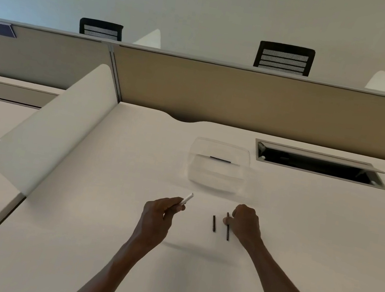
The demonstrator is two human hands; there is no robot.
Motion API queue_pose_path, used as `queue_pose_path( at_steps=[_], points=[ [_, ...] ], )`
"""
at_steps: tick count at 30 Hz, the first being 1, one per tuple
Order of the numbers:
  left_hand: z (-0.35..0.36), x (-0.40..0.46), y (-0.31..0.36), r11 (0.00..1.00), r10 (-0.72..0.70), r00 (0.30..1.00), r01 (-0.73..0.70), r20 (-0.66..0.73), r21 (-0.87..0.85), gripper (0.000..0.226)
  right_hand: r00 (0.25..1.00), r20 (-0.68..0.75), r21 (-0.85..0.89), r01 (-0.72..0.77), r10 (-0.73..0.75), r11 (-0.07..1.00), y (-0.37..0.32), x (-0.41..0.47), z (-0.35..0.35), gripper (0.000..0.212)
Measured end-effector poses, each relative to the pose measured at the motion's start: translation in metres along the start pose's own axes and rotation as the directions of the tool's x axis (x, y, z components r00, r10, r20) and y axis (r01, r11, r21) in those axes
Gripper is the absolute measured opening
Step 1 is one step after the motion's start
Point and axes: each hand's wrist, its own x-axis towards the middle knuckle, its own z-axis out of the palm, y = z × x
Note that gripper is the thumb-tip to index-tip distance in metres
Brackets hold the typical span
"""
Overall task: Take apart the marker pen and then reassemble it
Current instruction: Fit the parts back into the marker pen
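A: Take the clear tray as the fixed mark. What lies nearest the camera?

B: Two bare forearms reach up from the bottom edge over the white desk. The left hand sits nearer than the tray and to its left, fingers curled round a white marker barrel. The barrel sticks out past the fingertips, its long axis slanting up and to the right, free end towards the tray's near left corner.

A: And the right hand?

B: Nearer than the tray, below its right side, knuckles up, fingers curled down. Its fingertips pinch a thin black rod lying on the desk, long axis running almost straight away from the person. Whether the rod is lifted at all I cannot tell.

A: Anything between the hands?

B: A shorter black piece, just left of the rod, lying parallel to it, untouched.

A: What does the tray hold?

B: One short dark strip, lying crosswise. Right of the tray, a cable hatch stands open in the desk; behind it runs a tan partition.
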Motion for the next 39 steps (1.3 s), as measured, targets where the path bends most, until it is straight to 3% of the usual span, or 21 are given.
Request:
queue_pose_path(
  at_steps=[4,9,12,14,18,25,31,39],
  points=[
    [0.001,0.000,0.001,1.000,0.002,1.000,-0.002,0.008,0.000,0.019,1.000,-0.018,-0.126,0.015,-0.018,0.992,-0.007,0.003,0.004,0.018],
    [0.001,-0.002,0.003,1.000,-0.010,1.000,0.010,0.010,-0.024,0.017,0.999,0.037,-0.128,-0.005,0.010,0.992,-0.013,0.000,-0.002,0.008],
    [0.001,-0.003,0.005,0.999,-0.020,1.000,0.020,0.006,-0.039,0.016,0.999,0.050,-0.057,-0.001,0.004,0.998,-0.010,0.000,-0.004,0.026],
    [0.001,-0.003,0.005,0.999,-0.014,1.000,0.014,0.002,-0.038,0.016,0.999,0.005,0.030,0.033,-0.033,0.999,-0.016,-0.002,-0.012,0.013],
    [0.001,-0.003,0.005,0.999,0.006,1.000,-0.006,-0.003,-0.039,0.019,0.991,-0.094,0.298,0.123,-0.099,0.947,-0.041,-0.016,-0.038,0.010],
    [0.002,-0.002,0.013,0.999,0.020,1.000,-0.020,0.002,-0.049,0.019,0.897,-0.355,0.503,0.420,-0.262,0.755,-0.092,-0.056,-0.084,0.026],
    [0.000,-0.002,0.016,0.999,0.026,1.000,-0.026,-0.002,-0.048,0.019,0.824,-0.473,0.524,0.547,-0.311,0.653,-0.110,-0.072,-0.087,0.025],
    [-0.001,-0.003,0.022,0.995,0.005,1.000,-0.005,-0.005,-0.098,0.021,0.800,-0.511,0.506,0.575,-0.314,0.643,-0.115,-0.077,-0.080,0.025]
  ],
)
